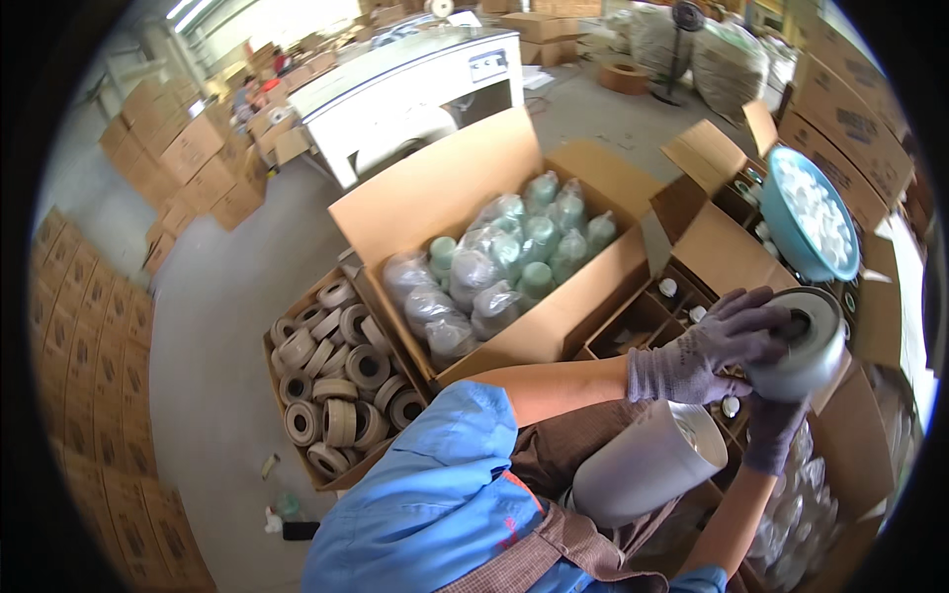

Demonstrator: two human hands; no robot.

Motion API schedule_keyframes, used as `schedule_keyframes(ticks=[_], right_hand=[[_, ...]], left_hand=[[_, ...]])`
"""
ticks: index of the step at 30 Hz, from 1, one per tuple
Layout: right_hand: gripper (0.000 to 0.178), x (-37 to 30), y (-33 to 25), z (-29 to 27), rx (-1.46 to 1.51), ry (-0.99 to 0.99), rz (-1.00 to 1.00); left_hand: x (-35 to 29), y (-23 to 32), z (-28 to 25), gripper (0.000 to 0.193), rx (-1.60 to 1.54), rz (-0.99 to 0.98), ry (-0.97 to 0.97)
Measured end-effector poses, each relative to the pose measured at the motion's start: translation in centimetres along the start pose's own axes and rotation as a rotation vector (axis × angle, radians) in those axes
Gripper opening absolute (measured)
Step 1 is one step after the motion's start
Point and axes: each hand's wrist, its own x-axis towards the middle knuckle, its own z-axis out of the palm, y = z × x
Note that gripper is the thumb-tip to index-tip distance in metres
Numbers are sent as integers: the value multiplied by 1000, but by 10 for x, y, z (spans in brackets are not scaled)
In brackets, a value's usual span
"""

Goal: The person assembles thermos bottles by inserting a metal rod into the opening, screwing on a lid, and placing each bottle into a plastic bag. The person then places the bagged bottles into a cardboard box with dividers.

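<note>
Both my hands wear grey-purple knit gloves and meet at the right. My right hand (776,432) grips a grey rounded shell (806,361) from below; its round end has a dark hole. My left hand (697,354) reaches across, its fingers at the shell's hole and side, slightly blurred. Across my lap lies a grey cylinder (633,476), tilted, its open end toward the right. Just beyond my left hand stands a divided carton (628,331) with several white-tipped pieces in its compartments.
A large carton (435,198) ahead holds several greenish glass bottles in clear bags (504,247). To its left, a carton (277,371) is filled with ring-shaped pieces (341,381). A blue basin (776,212) of white pieces sits far right. Stacked cartons (94,346) line the left side.
</note>
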Motion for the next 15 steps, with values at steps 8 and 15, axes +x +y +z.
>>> schedule_keyframes(ticks=[8, 15], right_hand=[[55, 5, -26, 36, -57, 35, -51], [45, -7, 33, -10, 675, -103, 549]], left_hand=[[0, 17, -13, 100, -504, -381, 54], [-20, 12, -1, 86, -290, -115, -69]])
